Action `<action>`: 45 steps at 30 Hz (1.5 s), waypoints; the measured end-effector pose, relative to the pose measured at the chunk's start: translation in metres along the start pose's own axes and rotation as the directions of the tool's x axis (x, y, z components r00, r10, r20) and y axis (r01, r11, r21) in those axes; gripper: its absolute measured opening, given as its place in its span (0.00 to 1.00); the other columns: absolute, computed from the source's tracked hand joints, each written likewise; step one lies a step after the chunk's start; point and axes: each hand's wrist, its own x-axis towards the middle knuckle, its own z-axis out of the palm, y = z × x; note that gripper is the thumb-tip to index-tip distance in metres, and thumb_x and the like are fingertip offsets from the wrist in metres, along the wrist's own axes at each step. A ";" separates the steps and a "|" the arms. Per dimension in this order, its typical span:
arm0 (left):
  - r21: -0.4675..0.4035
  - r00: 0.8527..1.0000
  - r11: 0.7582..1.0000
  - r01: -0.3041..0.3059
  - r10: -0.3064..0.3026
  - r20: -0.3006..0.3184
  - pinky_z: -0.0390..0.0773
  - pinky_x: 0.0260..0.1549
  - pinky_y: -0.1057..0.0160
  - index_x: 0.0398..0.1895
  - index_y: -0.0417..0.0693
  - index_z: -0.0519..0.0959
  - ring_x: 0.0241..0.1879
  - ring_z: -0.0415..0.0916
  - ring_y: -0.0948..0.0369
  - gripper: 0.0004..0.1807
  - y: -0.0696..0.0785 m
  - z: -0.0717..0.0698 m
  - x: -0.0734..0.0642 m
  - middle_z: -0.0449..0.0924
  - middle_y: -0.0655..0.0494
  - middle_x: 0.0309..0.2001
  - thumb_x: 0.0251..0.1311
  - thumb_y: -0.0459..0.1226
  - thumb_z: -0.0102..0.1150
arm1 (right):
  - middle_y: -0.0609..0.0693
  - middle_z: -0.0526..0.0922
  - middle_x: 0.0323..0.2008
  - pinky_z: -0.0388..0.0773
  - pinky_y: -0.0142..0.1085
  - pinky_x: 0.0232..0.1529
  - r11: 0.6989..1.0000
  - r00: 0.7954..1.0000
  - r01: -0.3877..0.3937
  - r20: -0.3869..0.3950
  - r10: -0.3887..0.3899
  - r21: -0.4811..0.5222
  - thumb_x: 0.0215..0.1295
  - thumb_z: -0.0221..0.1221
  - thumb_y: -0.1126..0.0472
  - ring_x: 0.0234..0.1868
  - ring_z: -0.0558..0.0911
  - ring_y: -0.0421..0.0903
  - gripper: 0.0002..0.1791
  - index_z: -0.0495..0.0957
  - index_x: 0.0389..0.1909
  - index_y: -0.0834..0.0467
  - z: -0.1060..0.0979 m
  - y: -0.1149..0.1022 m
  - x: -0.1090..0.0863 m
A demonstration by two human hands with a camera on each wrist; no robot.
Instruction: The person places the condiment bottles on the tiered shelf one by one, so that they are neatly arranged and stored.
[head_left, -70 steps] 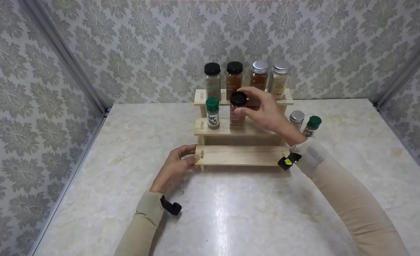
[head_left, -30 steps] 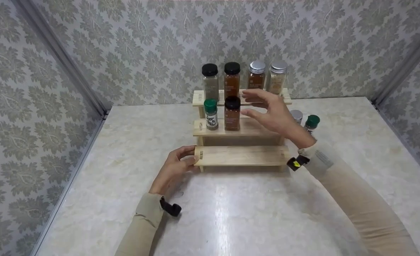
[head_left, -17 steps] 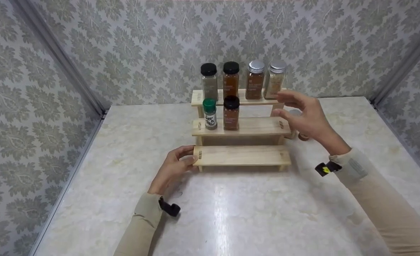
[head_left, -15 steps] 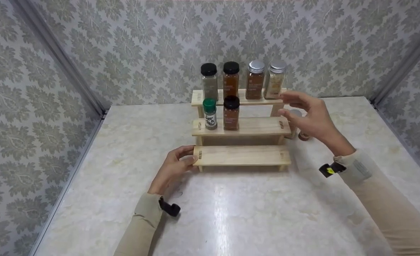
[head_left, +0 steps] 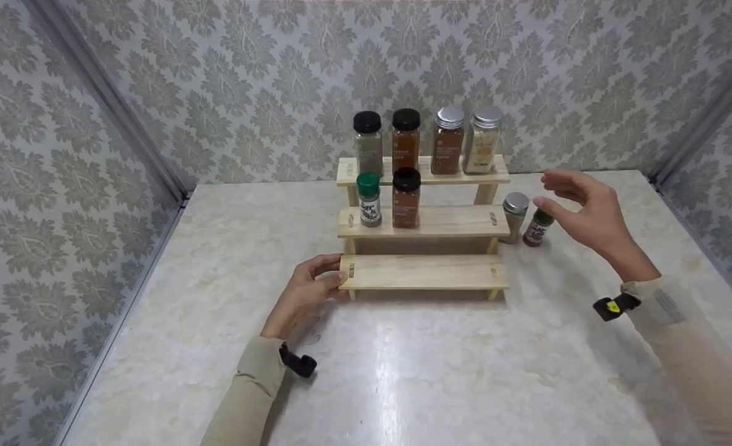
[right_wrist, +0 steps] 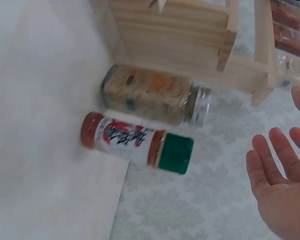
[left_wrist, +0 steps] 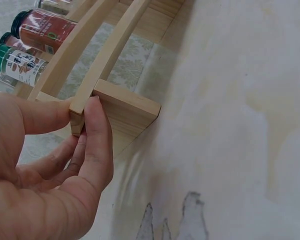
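Observation:
My left hand (head_left: 308,286) pinches the left end of the lowest step of a wooden three-tier spice rack (head_left: 424,272); in the left wrist view thumb and fingers close on the board's end. My right hand (head_left: 589,207) is held in the air with fingers spread, holding nothing. Close by its thumb stands a green-capped spice bottle (head_left: 535,229) on the table, partly covered by the hand. Beside that bottle is a silver-capped spice jar (head_left: 514,217). On the middle step stand a green-capped bottle (head_left: 369,201) and a black-capped jar of reddish spice (head_left: 406,201).
The top step carries a black-capped grey jar (head_left: 368,145), a black-capped orange jar (head_left: 406,142) and two silver-capped jars, one reddish (head_left: 448,142) and one pale (head_left: 483,142). A marbled table (head_left: 217,260) meets a patterned wall (head_left: 266,93) behind the rack.
The right hand let go of the black-capped reddish jar on the middle step and moved right to near the green-capped bottle beside the rack. The left hand stayed on the lowest step.

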 end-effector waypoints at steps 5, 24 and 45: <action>-0.009 1.000 1.000 -0.008 0.008 0.011 0.90 0.49 0.54 0.72 0.41 0.75 0.53 0.85 0.51 0.25 0.001 0.000 -0.001 0.76 0.38 0.66 0.74 0.27 0.59 | 0.63 0.83 0.62 0.75 0.21 0.62 0.999 0.999 -0.036 -0.014 0.036 -0.031 0.72 0.71 0.59 0.57 0.79 0.28 0.28 0.79 0.69 0.61 -0.007 0.019 -0.006; 0.022 1.000 1.000 -0.006 0.007 -0.010 0.90 0.49 0.57 0.72 0.41 0.76 0.51 0.85 0.53 0.25 0.002 0.002 0.000 0.77 0.39 0.66 0.74 0.27 0.60 | 0.68 0.71 0.74 0.76 0.57 0.70 0.955 0.945 -0.292 0.135 0.297 -0.052 0.73 0.69 0.46 0.70 0.76 0.69 0.45 0.62 0.81 0.63 0.001 0.075 -0.021; 0.005 1.000 1.000 -0.006 0.006 -0.017 0.89 0.47 0.58 0.72 0.41 0.77 0.50 0.84 0.54 0.25 0.002 0.001 -0.002 0.78 0.40 0.65 0.73 0.28 0.62 | 0.65 0.80 0.66 0.78 0.20 0.56 0.964 0.952 -0.264 0.149 0.267 -0.041 0.78 0.65 0.55 0.66 0.80 0.63 0.29 0.73 0.72 0.64 0.019 0.086 -0.022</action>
